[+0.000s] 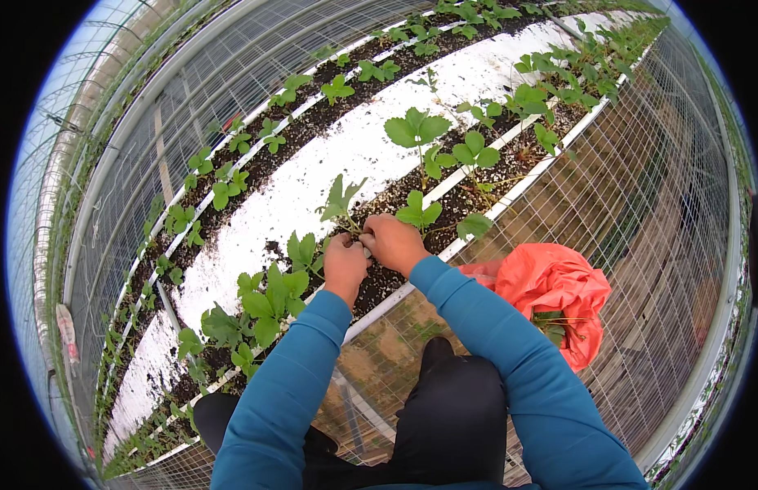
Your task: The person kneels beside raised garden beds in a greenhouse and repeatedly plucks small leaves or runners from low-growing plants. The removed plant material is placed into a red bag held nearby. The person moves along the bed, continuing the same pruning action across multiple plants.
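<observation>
My left hand (346,266) and my right hand (392,242) meet at the base of a strawberry plant (338,201). Its stems rise from between my bent fingers, and its leaves lean over the white sheet (318,177). The fingers of both hands are closed at the plant's crown; the exact grip is partly hidden. Dark potting mix (379,282) with pale grains lies just below my hands. To the right of my right hand grows a small strawberry plant (419,211). Leafier plants (273,300) stand left of my left hand.
A red plastic bag (553,288) with leaves and stems inside sits at the right, on or against the wire mesh (648,202). A white rail (379,311) edges the trough nearest me. Across the white sheet runs another row of strawberry plants (229,184).
</observation>
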`<state>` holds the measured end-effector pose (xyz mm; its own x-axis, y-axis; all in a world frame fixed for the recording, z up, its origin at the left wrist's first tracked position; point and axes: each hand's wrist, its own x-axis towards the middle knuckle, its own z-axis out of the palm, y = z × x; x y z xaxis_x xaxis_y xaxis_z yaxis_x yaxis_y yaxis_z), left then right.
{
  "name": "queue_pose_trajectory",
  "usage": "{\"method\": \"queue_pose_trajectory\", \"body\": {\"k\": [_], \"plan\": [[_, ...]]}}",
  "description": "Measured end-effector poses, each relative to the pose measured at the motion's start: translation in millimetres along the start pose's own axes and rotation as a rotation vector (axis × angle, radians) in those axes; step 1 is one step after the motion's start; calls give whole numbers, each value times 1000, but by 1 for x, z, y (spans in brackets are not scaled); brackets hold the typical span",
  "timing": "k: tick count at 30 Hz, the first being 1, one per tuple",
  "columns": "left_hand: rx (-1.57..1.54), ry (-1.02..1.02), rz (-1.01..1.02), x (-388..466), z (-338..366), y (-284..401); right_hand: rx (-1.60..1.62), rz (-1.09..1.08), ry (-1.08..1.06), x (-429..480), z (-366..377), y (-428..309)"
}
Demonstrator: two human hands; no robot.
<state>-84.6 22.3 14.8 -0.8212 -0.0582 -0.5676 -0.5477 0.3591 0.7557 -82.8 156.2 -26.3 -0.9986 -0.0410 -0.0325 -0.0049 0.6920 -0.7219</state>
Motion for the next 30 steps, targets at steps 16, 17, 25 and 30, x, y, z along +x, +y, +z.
{"method": "queue_pose_trajectory", "body": {"k": [16,17,25,30], "plan": [[407,-4,370,38,3,-20,220,-4,152,-12,3,12],[434,-35,369,39,3,-15,204,-23,176,-12,2,16],[423,-54,376,49,-10,-28,325,103,151,-16,-7,-3],[487,-7,412,44,-6,-25,206,-69,257,-17,5,10]]}}
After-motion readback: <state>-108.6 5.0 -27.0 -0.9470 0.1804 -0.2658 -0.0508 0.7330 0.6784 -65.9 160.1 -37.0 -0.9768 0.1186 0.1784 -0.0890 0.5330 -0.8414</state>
